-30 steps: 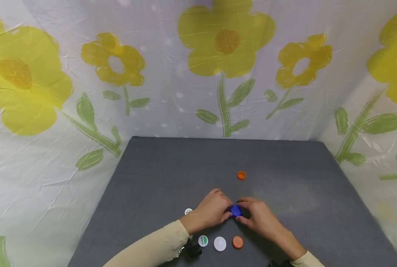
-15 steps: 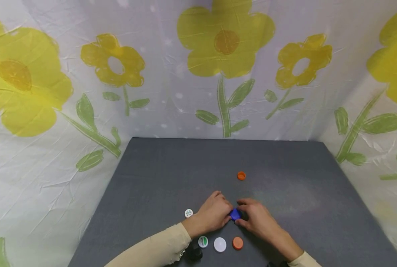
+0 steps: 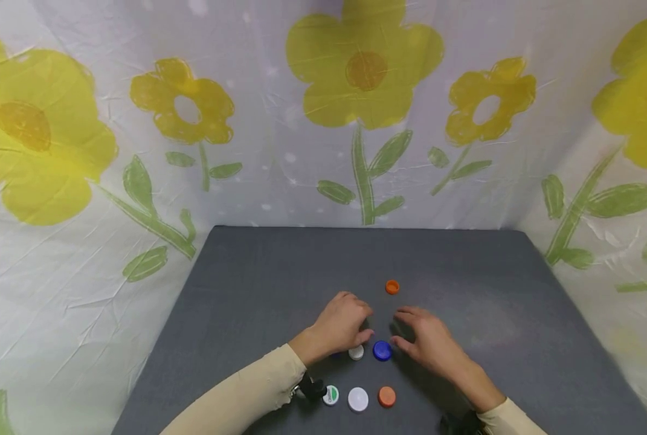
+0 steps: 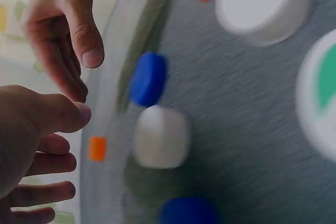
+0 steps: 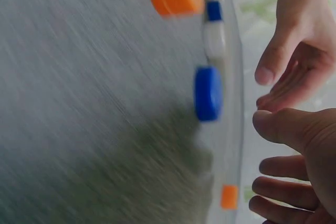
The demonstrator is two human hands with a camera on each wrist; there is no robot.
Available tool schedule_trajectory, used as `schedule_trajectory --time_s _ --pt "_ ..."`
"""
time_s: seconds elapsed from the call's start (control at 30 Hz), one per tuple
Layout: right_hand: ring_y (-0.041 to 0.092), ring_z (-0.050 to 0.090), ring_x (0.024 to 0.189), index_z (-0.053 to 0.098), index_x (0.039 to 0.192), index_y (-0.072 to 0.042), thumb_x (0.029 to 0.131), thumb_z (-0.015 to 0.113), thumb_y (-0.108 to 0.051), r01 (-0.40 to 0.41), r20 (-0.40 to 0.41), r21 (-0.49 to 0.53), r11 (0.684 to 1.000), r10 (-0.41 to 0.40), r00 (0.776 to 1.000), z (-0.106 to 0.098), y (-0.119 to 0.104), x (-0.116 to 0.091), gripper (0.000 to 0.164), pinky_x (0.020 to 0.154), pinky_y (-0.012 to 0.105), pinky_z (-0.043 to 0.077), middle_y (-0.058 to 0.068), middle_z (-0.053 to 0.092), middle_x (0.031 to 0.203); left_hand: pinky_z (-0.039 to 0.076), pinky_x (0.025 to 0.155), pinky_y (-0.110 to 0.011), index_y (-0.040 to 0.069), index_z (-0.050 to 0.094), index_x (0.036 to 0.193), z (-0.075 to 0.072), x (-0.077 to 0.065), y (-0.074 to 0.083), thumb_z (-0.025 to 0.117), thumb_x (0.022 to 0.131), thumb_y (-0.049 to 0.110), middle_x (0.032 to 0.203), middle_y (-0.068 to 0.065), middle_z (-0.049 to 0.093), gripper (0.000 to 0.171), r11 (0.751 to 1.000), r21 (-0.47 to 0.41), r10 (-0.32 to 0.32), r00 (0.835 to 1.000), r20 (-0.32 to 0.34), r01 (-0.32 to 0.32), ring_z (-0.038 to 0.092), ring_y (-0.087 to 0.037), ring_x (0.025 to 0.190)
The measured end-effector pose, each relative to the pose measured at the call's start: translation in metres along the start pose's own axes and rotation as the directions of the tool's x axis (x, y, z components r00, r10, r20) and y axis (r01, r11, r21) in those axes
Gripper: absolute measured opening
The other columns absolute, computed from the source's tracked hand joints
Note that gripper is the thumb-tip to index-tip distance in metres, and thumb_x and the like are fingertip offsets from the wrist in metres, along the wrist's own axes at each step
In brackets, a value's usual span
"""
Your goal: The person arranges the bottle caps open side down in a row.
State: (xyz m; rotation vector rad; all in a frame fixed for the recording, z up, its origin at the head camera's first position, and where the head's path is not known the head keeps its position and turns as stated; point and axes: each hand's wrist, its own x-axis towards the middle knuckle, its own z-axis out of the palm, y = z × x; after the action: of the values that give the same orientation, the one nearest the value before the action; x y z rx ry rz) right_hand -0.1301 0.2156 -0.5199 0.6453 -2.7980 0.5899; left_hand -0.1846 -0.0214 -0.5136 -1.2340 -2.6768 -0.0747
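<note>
A blue bottle cap [image 3: 382, 350] lies flat on the dark table between my two hands. My left hand [image 3: 338, 323] hovers up and to the left of it, fingers relaxed and holding nothing. Just below the left thumb sits a white cap [image 3: 356, 353], close beside the blue one. Another blue cap [image 4: 188, 212] shows at the bottom of the left wrist view; my left wrist mostly covers it in the head view. To the right, my right hand [image 3: 429, 341] is held off the blue cap with thumb and fingers apart. The right wrist view shows nothing in its grasp [image 5: 310, 161].
Nearer me, a green-and-white cap [image 3: 331, 395], a larger white cap [image 3: 358, 399] and an orange cap [image 3: 386, 397] form a row. An upturned orange cap [image 3: 392, 287] lies beyond the hands. A flower-printed curtain [image 3: 280, 151] surrounds the grey table [image 3: 280, 260].
Both hands have let go of the blue cap and drawn apart, the left up and leftward. The white cap beside it has come into view; the lettered white cap is now hidden.
</note>
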Motion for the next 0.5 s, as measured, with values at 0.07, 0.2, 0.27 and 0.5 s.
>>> schedule_trajectory --time_s 0.07,0.2,0.27,0.5 --pt "0.04 0.073 0.121 0.078 0.123 0.003 0.085 0.094 -0.02 0.004 -0.021 -0.015 1.0 -0.004 1.0 -0.006 0.004 0.006 0.047 0.101 0.057 0.059 0.019 0.077 0.128 0.058 0.103 -0.039 0.016 0.082 0.117 -0.002 0.007 -0.005 0.084 0.094 0.044 0.112 0.004 0.083 0.036 1.0 -0.015 -0.005 1.0 -0.007 0.005 0.076 -0.018 0.105" --pt "0.043 0.074 0.119 0.076 0.127 0.006 0.086 0.093 -0.017 0.019 -0.054 -0.038 0.999 -0.022 0.998 -0.016 0.015 0.019 0.05 0.1 0.059 0.059 0.024 0.077 0.128 0.059 0.101 -0.037 0.012 0.08 0.124 -0.007 0.023 -0.012 0.085 0.095 0.044 0.117 -0.001 0.082 0.043 0.999 -0.049 -0.025 1.0 -0.013 0.024 0.077 -0.02 0.107" --pt "0.044 0.074 0.118 0.075 0.127 0.006 0.087 0.093 -0.015 0.027 -0.065 -0.047 0.999 -0.03 0.997 -0.019 0.021 0.026 0.049 0.099 0.06 0.06 0.025 0.077 0.127 0.06 0.102 -0.037 0.011 0.079 0.126 -0.008 0.031 -0.015 0.086 0.095 0.043 0.121 -0.002 0.082 0.046 0.997 -0.064 -0.038 0.999 -0.015 0.037 0.077 -0.021 0.11" --pt "0.046 0.075 0.116 0.076 0.123 0.007 0.087 0.092 -0.013 0.03 -0.069 -0.066 0.997 -0.035 0.997 -0.023 0.032 0.05 0.045 0.098 0.06 0.06 0.026 0.077 0.126 0.063 0.094 -0.036 0.01 0.08 0.123 -0.003 0.054 -0.026 0.085 0.096 0.04 0.117 -0.002 0.083 0.041 0.989 -0.118 -0.087 0.996 -0.018 0.084 0.078 -0.022 0.106"
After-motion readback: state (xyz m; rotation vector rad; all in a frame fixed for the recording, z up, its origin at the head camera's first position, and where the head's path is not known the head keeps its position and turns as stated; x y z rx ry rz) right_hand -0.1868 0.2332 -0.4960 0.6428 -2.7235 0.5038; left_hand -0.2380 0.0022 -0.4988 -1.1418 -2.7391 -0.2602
